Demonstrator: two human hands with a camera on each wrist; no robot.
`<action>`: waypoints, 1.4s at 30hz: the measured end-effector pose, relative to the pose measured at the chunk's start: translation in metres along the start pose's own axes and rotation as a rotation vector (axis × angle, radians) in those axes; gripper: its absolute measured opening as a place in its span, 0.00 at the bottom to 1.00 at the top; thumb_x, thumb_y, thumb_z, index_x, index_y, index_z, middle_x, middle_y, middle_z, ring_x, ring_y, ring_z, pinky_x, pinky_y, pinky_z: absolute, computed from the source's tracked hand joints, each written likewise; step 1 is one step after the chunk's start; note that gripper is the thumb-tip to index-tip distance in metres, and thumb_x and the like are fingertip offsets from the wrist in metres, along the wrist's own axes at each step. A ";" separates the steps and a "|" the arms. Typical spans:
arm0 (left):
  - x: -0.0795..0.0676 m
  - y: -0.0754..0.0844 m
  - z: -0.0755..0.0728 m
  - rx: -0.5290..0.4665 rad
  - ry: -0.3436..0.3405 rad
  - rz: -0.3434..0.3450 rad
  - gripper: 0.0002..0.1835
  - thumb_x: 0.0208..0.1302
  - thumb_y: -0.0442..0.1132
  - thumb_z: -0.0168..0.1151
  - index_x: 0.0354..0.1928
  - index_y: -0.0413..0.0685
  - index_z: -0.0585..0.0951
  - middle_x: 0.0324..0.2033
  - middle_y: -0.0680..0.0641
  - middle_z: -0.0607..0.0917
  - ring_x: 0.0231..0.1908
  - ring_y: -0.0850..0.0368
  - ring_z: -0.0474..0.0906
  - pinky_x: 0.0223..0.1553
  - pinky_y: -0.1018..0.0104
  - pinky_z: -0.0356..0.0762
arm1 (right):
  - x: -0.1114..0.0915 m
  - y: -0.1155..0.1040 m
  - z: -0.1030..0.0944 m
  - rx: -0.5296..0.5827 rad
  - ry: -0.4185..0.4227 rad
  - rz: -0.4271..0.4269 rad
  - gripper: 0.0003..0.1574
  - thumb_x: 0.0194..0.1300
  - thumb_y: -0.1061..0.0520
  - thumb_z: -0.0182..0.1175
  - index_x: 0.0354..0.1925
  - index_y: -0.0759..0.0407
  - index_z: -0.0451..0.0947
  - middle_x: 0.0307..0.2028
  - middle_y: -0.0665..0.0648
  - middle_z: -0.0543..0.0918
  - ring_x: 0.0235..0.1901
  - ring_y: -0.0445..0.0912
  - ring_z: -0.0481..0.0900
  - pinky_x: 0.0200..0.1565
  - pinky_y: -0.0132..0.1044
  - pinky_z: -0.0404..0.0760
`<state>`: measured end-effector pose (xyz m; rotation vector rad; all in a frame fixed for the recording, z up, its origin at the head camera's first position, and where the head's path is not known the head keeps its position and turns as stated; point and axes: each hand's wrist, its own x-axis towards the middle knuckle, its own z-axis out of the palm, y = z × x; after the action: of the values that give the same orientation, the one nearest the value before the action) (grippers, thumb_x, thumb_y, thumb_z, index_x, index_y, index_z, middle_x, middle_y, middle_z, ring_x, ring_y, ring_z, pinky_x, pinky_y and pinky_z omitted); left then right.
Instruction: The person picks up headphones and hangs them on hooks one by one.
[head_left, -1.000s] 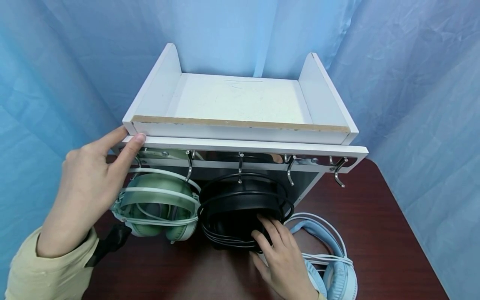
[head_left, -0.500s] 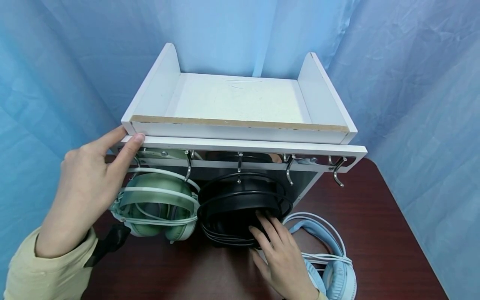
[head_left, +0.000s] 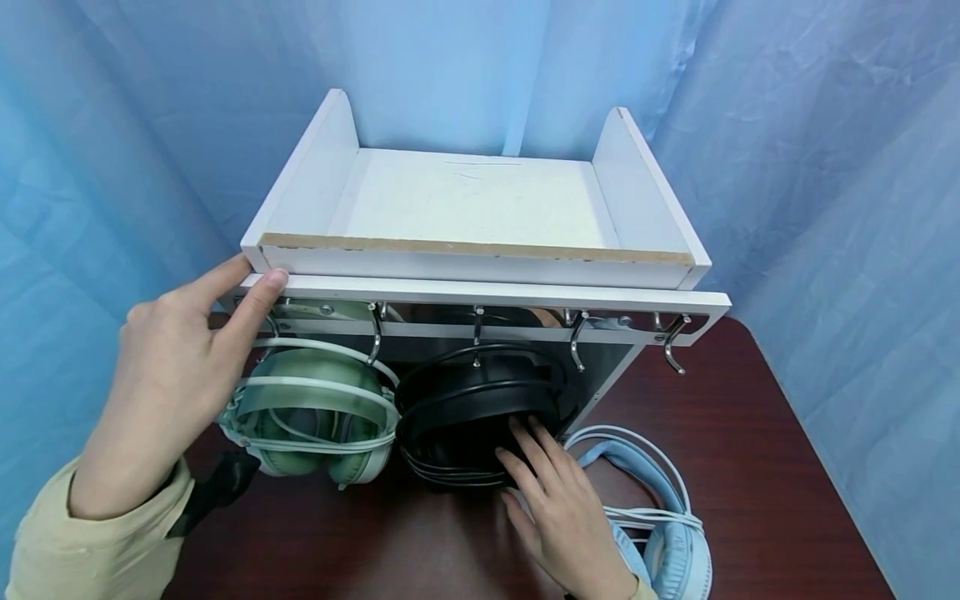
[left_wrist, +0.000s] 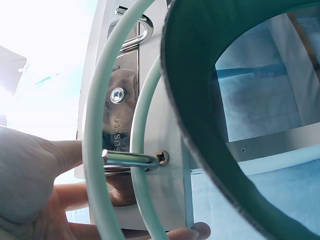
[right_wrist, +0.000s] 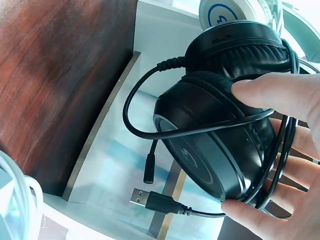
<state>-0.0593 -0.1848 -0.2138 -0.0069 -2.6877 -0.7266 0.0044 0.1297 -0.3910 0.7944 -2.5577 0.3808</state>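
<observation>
My left hand (head_left: 176, 350) grips the left end of the white hook rack (head_left: 480, 292), thumb on the front edge and fingers behind. Beneath it a green headset (head_left: 322, 364) hangs from hooks at the left, its band crossing the left wrist view. A black headset (head_left: 480, 400) hangs on the middle hook (head_left: 477, 333). Its right side is held by my right hand (head_left: 558, 508). In the right wrist view the thumb lies on a black ear cup (right_wrist: 215, 135) and the other fingers reach round past the bundled cable (right_wrist: 282, 150).
A light blue headset (head_left: 678, 554) lies on the dark red wooden table (head_left: 772, 492) beside my right hand. Two bare hooks, one a silver hook (head_left: 675, 343), stick out at the rack's right. The USB plug (right_wrist: 155, 200) dangles below the black headset. Blue curtains (head_left: 825, 167) surround everything.
The black headset has turned slightly on its hook, its right side shifting inward, with my right hand moving along. The left hand keeps its grip on the rack.
</observation>
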 end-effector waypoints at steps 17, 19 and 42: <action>0.000 -0.001 0.000 -0.003 -0.002 0.007 0.28 0.68 0.58 0.45 0.62 0.50 0.72 0.39 0.29 0.82 0.33 0.35 0.82 0.20 0.64 0.63 | 0.004 0.003 0.000 -0.008 -0.033 0.004 0.40 0.52 0.51 0.66 0.63 0.51 0.66 0.68 0.57 0.61 0.67 0.54 0.60 0.56 0.50 0.69; 0.000 -0.001 0.000 0.000 0.002 0.008 0.27 0.68 0.58 0.45 0.61 0.50 0.73 0.39 0.30 0.83 0.33 0.36 0.82 0.20 0.64 0.63 | 0.004 0.003 0.000 -0.010 -0.030 0.001 0.41 0.52 0.51 0.66 0.64 0.51 0.65 0.68 0.57 0.62 0.67 0.54 0.60 0.55 0.50 0.70; 0.000 -0.001 0.000 -0.004 0.004 0.013 0.27 0.68 0.57 0.46 0.60 0.48 0.74 0.39 0.30 0.82 0.32 0.36 0.82 0.20 0.64 0.62 | 0.007 0.003 -0.002 -0.014 -0.088 0.046 0.40 0.55 0.50 0.63 0.65 0.50 0.63 0.69 0.56 0.60 0.68 0.53 0.58 0.56 0.50 0.70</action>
<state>-0.0594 -0.1857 -0.2140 -0.0238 -2.6804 -0.7275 -0.0019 0.1300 -0.3866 0.7642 -2.6614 0.3497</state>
